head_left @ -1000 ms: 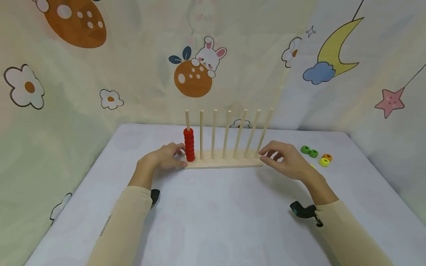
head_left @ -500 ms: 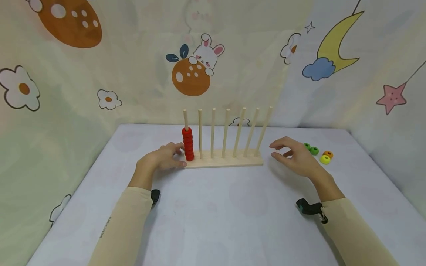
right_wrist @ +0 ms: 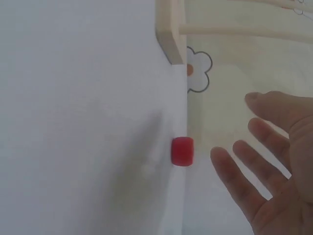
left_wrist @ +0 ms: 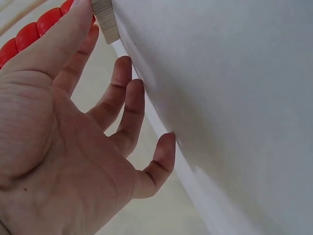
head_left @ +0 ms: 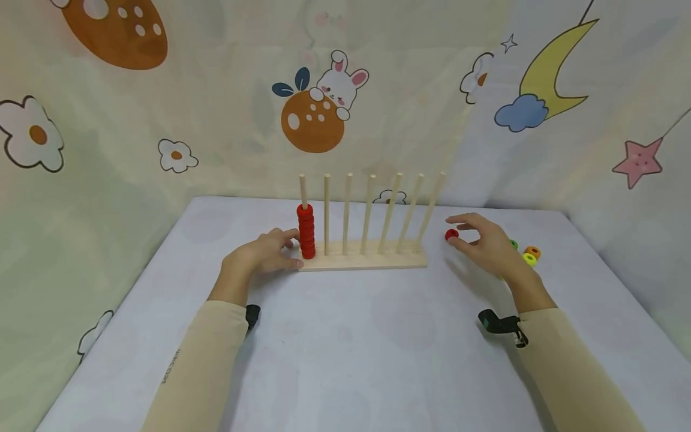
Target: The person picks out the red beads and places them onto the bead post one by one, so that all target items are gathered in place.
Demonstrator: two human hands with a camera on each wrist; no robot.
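Observation:
A pale wooden peg rack (head_left: 367, 262) with several upright pegs stands mid-table. Red beads (head_left: 306, 231) are stacked on its leftmost peg. My left hand (head_left: 261, 252) holds the rack's left end, thumb at the front corner and index finger behind; the left wrist view shows the thumb tip against the wooden end (left_wrist: 106, 22). Right of the rack, a loose red bead (head_left: 451, 234) lies on the table. My right hand (head_left: 488, 246) hovers over it with parted fingers; in the right wrist view the bead (right_wrist: 182, 151) sits apart from the fingertips.
Beyond my right hand lie an orange bead (head_left: 532, 251), a yellow bead (head_left: 529, 260) and a partly hidden green bead (head_left: 513, 244). A bit of yellow shows beneath the hand. A patterned cloth (head_left: 232, 108) hangs behind the white table (head_left: 345, 348).
My right hand has drawn away from the rack's right end, moving right and slightly back. The loose red bead has come into sight by its fingers. My left hand stays on the rack.

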